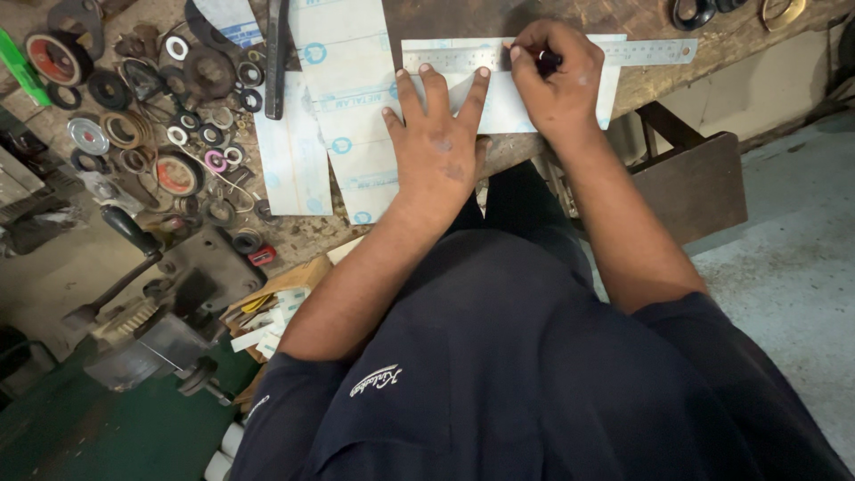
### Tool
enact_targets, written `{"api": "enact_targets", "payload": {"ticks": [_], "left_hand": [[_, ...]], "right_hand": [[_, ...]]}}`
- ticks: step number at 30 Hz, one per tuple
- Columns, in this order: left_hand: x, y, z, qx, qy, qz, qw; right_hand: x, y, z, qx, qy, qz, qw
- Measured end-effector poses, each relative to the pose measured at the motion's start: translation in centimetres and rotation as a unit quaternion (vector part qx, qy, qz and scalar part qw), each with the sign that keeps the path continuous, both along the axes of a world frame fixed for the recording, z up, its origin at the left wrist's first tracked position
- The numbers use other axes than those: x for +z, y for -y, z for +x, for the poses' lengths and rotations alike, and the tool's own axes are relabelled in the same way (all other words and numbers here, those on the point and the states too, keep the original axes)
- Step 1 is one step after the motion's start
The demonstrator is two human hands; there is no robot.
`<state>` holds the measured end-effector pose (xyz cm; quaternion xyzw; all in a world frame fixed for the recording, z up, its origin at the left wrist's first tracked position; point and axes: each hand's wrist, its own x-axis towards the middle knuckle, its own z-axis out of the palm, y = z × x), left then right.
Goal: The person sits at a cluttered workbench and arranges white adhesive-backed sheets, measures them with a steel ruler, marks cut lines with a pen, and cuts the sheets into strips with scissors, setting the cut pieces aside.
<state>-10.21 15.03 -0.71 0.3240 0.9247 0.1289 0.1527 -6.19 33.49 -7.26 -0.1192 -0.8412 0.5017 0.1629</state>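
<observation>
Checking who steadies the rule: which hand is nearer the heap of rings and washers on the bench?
Left. The left hand presses flat on the pale sheet, closer to the rings and washers. The right hand holds a pen at the steel ruler, farther off.

Place: workshop | Evidence: worn, scarred surface strewn with seals and washers | bench vise | steel ruler

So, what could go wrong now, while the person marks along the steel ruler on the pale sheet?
1. The left hand presses only one end of the steel ruler; its long free end might pivot and bend the line.
2. The pale sheet lies at the bench edge and could slide.
3. The right hand hides the pen tip, so drift from the ruler may pass unnoticed.
</observation>
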Motion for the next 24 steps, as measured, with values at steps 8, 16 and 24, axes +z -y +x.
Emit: {"api": "enact_targets", "payload": {"ticks": [8,16,24], "left_hand": [[0.5,0.1,0.5,0.001,-0.014,0.006,1.000],[1.9,0.0,0.7,0.013,0.004,0.009,1.000],[2.3,-0.1,1.1,0.005,-0.007,0.003,1.000]], "right_hand": [[-0.6,-0.2,0.7,-0.026,0.003,-0.050,0.998],[0.9,-0.1,3.7,-0.054,-0.025,-0.074,0.995],[2.2,0.4,3.4,-0.047,-0.019,0.036,0.998]]}}
